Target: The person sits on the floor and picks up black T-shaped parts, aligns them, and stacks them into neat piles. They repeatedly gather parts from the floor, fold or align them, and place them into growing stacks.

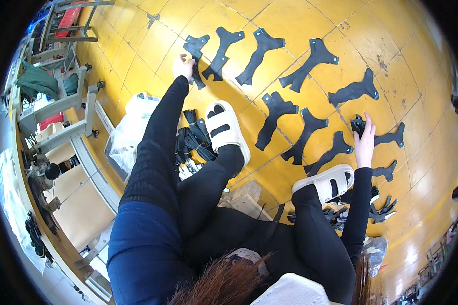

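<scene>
My left hand (183, 67) reaches to the far left end of a row of flat, black, Y-shaped fabric pieces. Its fingers are bent at the edge of one black Y-shaped piece (197, 44) and seem to pinch it; the grip is small in view. On the right, my right hand (364, 143) holds a small bundle of black fabric pieces (358, 124) between thumb and fingers. Just beyond that hand, another Y-shaped piece (393, 136) lies on the floor. More such pieces (276, 119) are spread in rows between my hands, several with a small pale mark on one end.
Yellow tiled floor (229, 12) lies under everything. Beside my left sandal (226, 129) are black bundles (196, 140) and a white plastic bag (135, 124). More dark pieces (336, 217) lie by my right sandal (324, 183). Metal-framed workbenches (89, 109) line the left side.
</scene>
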`<state>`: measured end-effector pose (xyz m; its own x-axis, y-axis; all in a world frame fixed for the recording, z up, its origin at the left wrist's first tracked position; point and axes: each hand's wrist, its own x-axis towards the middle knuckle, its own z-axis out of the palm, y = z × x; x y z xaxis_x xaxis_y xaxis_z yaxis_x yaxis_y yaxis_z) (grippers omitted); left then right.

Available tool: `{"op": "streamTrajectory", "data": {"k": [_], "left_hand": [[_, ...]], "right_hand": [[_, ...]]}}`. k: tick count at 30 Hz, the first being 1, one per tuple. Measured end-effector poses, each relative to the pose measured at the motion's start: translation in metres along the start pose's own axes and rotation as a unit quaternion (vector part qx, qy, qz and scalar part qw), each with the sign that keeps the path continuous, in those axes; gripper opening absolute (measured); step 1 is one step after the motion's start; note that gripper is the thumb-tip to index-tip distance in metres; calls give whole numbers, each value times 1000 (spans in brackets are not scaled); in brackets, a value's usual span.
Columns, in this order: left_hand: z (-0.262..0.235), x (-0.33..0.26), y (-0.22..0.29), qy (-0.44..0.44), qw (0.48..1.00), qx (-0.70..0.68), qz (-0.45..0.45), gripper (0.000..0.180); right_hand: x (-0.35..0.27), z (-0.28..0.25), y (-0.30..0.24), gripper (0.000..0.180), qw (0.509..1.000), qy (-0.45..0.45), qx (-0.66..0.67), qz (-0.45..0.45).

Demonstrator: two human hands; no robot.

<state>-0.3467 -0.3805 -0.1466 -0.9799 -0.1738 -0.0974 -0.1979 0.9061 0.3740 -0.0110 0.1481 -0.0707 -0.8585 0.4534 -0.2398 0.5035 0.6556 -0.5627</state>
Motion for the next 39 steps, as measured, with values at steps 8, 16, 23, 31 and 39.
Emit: {"op": "streamTrajectory", "data": {"k": [8, 16, 23, 31, 39], "left_hand": [[8, 13, -10, -55, 997, -11, -46, 55], [16, 3, 12, 29, 997, 52, -55, 54], [16, -2, 10, 1, 997, 13, -71, 50], [16, 16, 20, 111, 973, -177, -99, 35], [34, -40, 172, -49, 910, -411, -21, 38]], "right_hand": [[2, 18, 0, 74, 997, 30, -2, -77], [-9, 31, 0, 70, 994, 68, 85, -30], [-4, 41, 9, 52, 994, 30, -24, -100], [-6, 32, -13, 43, 993, -13, -66, -94], [-4, 49, 16, 48, 989, 36, -131, -60]]}}
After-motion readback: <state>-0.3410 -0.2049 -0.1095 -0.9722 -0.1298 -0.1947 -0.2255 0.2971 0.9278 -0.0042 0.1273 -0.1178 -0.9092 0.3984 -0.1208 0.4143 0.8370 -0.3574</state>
